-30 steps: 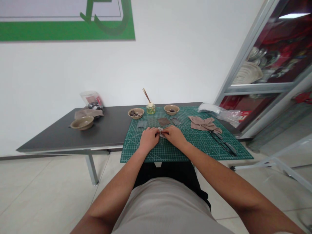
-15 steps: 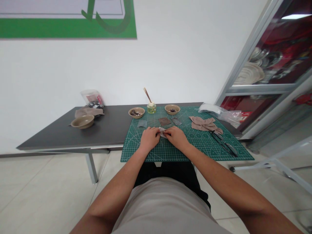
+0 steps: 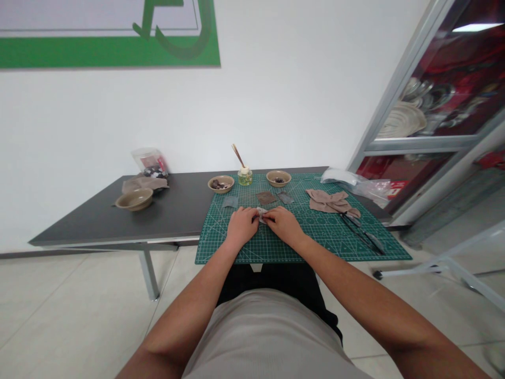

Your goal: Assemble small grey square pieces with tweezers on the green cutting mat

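My left hand [image 3: 241, 226] and my right hand [image 3: 283, 223] meet over the middle of a green cutting mat [image 3: 335, 242]. Between their fingertips they pinch a small pale piece of fabric [image 3: 261, 213], most of it hidden by the fingers. Both hands are closed on it. Just beyond lie small dark fabric squares: a grey one [image 3: 230, 201], a brown one [image 3: 265, 197] and another grey one [image 3: 285, 197].
Two small bowls [image 3: 220, 183] [image 3: 278, 178] and a glass jar with sticks [image 3: 244, 175] stand at the mat's far edge. Beige cloth [image 3: 329, 200] and scissors [image 3: 361, 227] lie at right. Another bowl [image 3: 134, 199] and a plastic bag [image 3: 150, 160] sit far left on the dark table [image 3: 98, 218].
My hands have stayed together on the small fabric piece, with only slight finger shifts. The view has moved a little.
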### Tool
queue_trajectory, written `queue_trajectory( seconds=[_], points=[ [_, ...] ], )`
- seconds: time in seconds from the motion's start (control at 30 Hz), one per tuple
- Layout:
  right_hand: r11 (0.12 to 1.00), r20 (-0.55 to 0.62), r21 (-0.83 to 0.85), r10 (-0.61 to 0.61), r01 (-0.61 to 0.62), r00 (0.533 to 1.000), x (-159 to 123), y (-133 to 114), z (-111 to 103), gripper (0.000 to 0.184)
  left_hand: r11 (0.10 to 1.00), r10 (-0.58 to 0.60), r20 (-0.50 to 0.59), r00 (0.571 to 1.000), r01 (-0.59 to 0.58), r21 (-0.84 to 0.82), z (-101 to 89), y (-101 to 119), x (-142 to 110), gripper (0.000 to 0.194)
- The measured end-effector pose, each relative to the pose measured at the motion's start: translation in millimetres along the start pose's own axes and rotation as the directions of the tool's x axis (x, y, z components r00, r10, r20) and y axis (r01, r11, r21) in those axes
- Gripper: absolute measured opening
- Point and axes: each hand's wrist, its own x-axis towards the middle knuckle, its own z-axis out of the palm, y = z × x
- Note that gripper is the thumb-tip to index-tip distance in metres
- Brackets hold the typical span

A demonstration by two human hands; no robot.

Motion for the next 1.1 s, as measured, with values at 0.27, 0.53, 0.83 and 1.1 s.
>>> queue_trajectory(
  seconds=[0.27, 0.53, 0.83, 1.1],
  points=[
    [0.993, -0.038, 0.098, 0.07, -0.066, 0.997, -2, -5, 0, 0.014, 0.999, 0.005, -0.006, 1.0, -0.005, -0.038, 1.0, 0, -1, 0.033],
    [0.915, -0.027, 0.343, 0.234, -0.211, 0.972, -3, -6, 1, 0.037, 0.997, 0.073, 0.007, 0.997, -0.073, 0.039, 0.6, 0, -4, 0.042],
    [0.966, -0.083, 0.174, 0.208, -0.191, 0.975, -4, 7, -1, 0.048, 0.993, 0.117, -0.048, 0.992, -0.116, 0.026, 5.5, -4, -4, 0.029],
    [0.94, 0.053, 0.183, 0.283, -0.288, 0.958, 8, 5, -10, 0.064, 0.969, 0.017, -0.204, 0.979, -0.066, -0.239, 9.8, -11, 2, 0.01]
  ],
)
